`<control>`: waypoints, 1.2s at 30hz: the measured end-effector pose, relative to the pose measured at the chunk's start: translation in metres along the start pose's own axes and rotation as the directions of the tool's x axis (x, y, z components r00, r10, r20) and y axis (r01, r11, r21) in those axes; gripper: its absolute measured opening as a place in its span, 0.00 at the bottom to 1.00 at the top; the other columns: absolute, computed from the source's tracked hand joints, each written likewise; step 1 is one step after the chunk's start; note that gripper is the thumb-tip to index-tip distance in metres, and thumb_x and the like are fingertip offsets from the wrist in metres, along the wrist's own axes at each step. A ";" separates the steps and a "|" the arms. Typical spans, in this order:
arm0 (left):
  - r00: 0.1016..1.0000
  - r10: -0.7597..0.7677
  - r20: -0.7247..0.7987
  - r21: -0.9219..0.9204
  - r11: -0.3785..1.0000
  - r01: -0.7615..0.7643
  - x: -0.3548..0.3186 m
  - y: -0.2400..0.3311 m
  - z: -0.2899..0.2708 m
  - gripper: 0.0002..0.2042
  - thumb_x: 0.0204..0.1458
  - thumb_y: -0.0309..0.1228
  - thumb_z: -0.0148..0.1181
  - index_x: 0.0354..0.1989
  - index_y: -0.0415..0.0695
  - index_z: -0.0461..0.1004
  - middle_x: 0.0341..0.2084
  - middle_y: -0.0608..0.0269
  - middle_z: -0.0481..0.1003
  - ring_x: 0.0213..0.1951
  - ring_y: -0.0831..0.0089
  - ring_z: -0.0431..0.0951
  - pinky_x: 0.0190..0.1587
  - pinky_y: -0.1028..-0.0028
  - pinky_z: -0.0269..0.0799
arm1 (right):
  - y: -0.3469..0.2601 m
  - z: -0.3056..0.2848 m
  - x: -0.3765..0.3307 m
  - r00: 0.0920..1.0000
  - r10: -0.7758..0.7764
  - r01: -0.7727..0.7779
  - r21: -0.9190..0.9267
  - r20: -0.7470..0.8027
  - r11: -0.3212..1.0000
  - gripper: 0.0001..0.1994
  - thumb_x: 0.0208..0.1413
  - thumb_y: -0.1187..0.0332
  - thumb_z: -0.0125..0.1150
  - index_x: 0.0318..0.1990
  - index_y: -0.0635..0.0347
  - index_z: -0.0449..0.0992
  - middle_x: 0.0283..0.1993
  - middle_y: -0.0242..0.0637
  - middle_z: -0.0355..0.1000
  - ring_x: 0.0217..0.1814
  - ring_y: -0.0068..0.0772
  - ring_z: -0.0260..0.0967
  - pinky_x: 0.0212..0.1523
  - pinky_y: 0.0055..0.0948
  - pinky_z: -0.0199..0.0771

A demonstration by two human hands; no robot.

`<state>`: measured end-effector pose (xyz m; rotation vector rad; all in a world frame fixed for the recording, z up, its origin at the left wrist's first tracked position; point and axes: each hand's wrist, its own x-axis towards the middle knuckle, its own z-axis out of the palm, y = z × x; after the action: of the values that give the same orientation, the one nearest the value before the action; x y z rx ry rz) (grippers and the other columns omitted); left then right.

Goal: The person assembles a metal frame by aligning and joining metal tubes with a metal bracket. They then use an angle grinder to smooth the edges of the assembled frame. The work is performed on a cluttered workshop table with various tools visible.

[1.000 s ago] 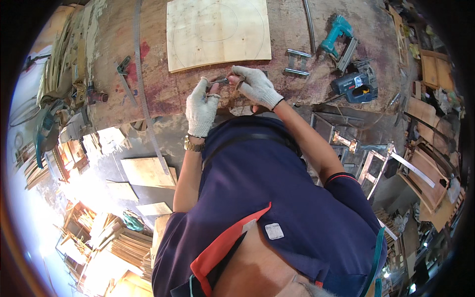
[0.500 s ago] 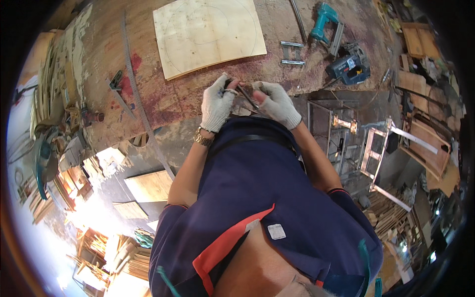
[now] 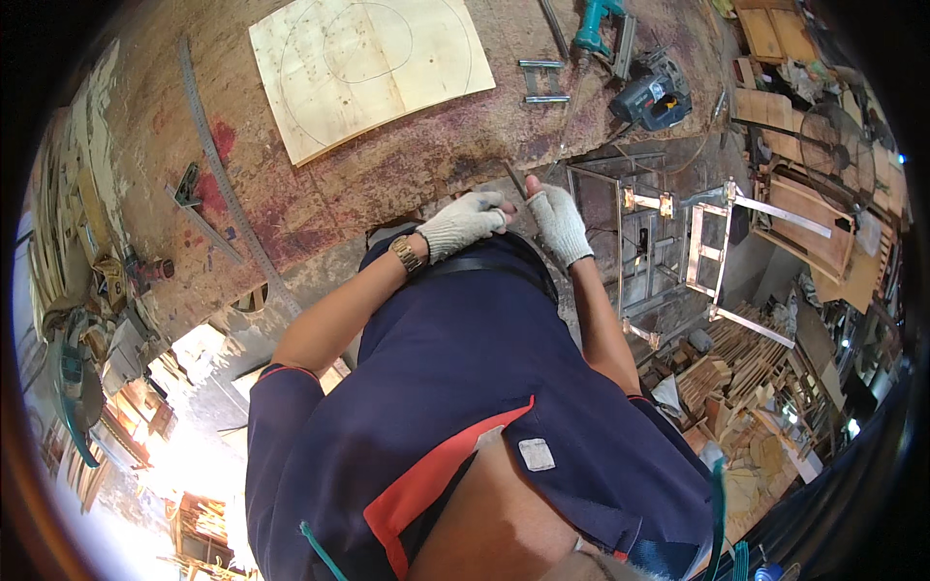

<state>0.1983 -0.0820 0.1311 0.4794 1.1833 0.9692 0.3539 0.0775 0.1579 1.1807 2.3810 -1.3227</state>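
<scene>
My right hand (image 3: 559,223), in a white knit glove with the thumb tip bare, is closed around a thin dark stick-like tool (image 3: 514,178). Its upper end sticks out past the thumb toward the workbench; its exact kind does not show. Beside it, at my waist, my gloved left hand (image 3: 467,222) has its fingers curled inward, and whatever lies in them is hidden. Both hands are just off the near edge of the worn wooden workbench (image 3: 387,174). Farther up on the bench lies a pale plywood sheet (image 3: 373,73) with pencilled curves, one inside the other.
A long metal ruler (image 3: 218,155) and a bevel-like tool (image 3: 186,194) lie left on the bench. At its right are metal strips (image 3: 542,81), a teal nail gun (image 3: 596,27) and a jigsaw (image 3: 654,99). Metal frames (image 3: 712,252) and a fan (image 3: 833,140) stand to my right.
My left hand has dropped from the bench edge toward my waist, turning sideways. The right hand has tilted upright with the stick-like tool. The view has shifted, so the bench appears farther left and up.
</scene>
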 end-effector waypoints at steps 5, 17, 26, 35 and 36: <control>0.994 0.098 0.043 0.393 0.913 -0.108 -0.012 -0.001 -0.020 0.19 0.62 0.41 0.56 0.53 0.42 0.81 0.45 0.51 0.84 0.50 0.56 0.83 0.56 0.64 0.75 | 0.017 0.027 0.001 0.968 0.227 -0.221 -0.067 0.109 0.973 0.39 0.74 0.36 0.39 0.36 0.70 0.80 0.35 0.63 0.78 0.44 0.69 0.77 0.47 0.51 0.73; 0.995 -0.034 -0.091 0.135 0.990 0.046 -0.024 -0.014 -0.051 0.21 0.70 0.41 0.58 0.60 0.35 0.76 0.47 0.65 0.80 0.48 0.78 0.78 0.54 0.77 0.73 | 0.064 0.081 0.047 0.973 0.226 -0.229 -0.115 -0.038 0.967 0.38 0.73 0.37 0.38 0.43 0.68 0.84 0.44 0.65 0.80 0.53 0.69 0.77 0.55 0.54 0.74; 0.991 0.044 0.126 -0.541 0.840 0.032 0.062 -0.074 -0.073 0.12 0.75 0.38 0.50 0.56 0.45 0.73 0.45 0.68 0.79 0.42 0.75 0.79 0.45 0.74 0.77 | 0.096 0.105 0.082 0.996 0.019 -0.010 0.097 -0.088 0.995 0.34 0.71 0.36 0.46 0.40 0.63 0.82 0.38 0.58 0.80 0.42 0.61 0.79 0.45 0.52 0.75; 0.975 -0.155 -0.162 -0.231 0.966 0.115 0.120 -0.035 -0.033 0.15 0.71 0.45 0.58 0.34 0.50 0.75 0.19 0.77 0.69 0.18 0.82 0.67 0.20 0.77 0.61 | 0.050 0.067 0.082 0.982 0.140 -0.152 0.090 0.126 0.984 0.21 0.50 0.54 0.63 0.39 0.66 0.85 0.41 0.58 0.82 0.44 0.59 0.82 0.47 0.52 0.79; 0.956 -0.128 -0.263 -0.148 0.985 0.092 0.135 -0.050 -0.038 0.15 0.71 0.45 0.58 0.34 0.50 0.75 0.22 0.75 0.71 0.22 0.81 0.70 0.24 0.75 0.64 | 0.048 0.072 0.087 0.976 0.188 -0.197 0.075 0.109 0.978 0.20 0.51 0.56 0.61 0.38 0.67 0.85 0.40 0.59 0.82 0.44 0.59 0.83 0.46 0.53 0.79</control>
<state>0.1906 -0.0024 0.0054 0.1730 1.3645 1.0324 0.3137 0.0840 0.0420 1.2972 2.1000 -1.3968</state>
